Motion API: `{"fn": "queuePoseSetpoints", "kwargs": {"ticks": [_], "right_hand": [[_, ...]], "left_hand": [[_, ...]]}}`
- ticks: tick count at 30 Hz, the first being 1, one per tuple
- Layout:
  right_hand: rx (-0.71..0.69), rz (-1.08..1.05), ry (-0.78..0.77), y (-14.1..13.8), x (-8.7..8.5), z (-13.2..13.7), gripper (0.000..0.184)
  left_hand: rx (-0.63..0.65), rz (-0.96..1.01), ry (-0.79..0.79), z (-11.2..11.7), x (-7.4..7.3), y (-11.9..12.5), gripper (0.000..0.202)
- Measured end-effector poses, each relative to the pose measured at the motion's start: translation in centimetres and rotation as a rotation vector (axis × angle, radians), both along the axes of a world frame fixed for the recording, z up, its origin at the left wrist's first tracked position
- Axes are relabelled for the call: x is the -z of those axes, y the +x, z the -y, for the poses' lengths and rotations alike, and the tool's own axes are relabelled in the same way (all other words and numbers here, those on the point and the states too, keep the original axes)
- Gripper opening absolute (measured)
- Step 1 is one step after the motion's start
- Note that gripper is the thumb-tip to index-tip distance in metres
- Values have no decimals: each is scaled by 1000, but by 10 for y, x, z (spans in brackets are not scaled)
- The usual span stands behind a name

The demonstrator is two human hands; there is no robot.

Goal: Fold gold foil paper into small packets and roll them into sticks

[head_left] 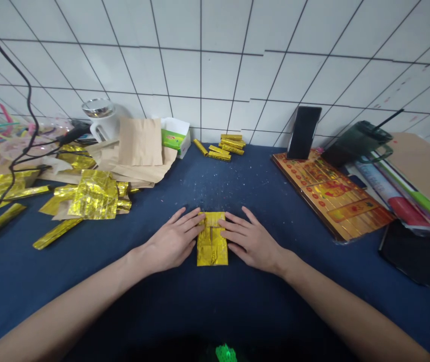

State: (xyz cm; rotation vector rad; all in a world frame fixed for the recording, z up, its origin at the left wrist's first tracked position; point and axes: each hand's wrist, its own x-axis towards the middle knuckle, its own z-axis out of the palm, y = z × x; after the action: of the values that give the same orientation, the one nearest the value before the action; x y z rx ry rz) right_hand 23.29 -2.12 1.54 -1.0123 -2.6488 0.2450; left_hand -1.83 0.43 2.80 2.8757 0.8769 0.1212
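A folded sheet of gold foil paper (212, 245) lies flat on the dark blue tabletop (207, 301) in front of me. My left hand (173, 240) rests flat beside it with fingers stretched out, the fingertips pressing on its upper left edge. My right hand (250, 237) mirrors it on the other side, fingers spread and pressing the upper right edge. Neither hand grips anything.
A heap of loose gold foil sheets (94, 196) and brown paper (139, 146) lies at the left. Several folded gold bars (224, 146) sit by the tiled wall. A phone (304, 131) leans at the back right, near a printed gold pack (331, 193), books (407, 191) and another phone (409, 251).
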Motion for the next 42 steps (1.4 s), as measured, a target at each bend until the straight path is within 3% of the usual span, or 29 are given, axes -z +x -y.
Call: {"fn": "queuePoseSetpoints", "kwargs": {"ticks": [5,9,13,17,21,24,33,42], "right_hand": [[3,8,-8,-1,-2,3,33],[-23,4,-34,-3,-3,5,23],[25,-50,-88,-5,2,5,19],[79,-97,-143,-7,4,5,18],[142,-144,-203,-11,3,4,17],[188,-183,-225,-14,3,3,17],[250,-227,-115,-22,11,2,11],[246,-202,-37,-24,14,3,9]], "left_hand": [[3,18,-127,1,-3,-2,43],[16,36,-219,1,-8,-3,33],[16,12,-255,2,-10,-3,36],[-13,23,-229,4,-6,-1,44],[-58,93,-222,5,2,1,17],[-105,163,-213,5,8,2,15],[-153,329,-92,6,17,13,14],[-164,333,3,5,20,17,8]]}}
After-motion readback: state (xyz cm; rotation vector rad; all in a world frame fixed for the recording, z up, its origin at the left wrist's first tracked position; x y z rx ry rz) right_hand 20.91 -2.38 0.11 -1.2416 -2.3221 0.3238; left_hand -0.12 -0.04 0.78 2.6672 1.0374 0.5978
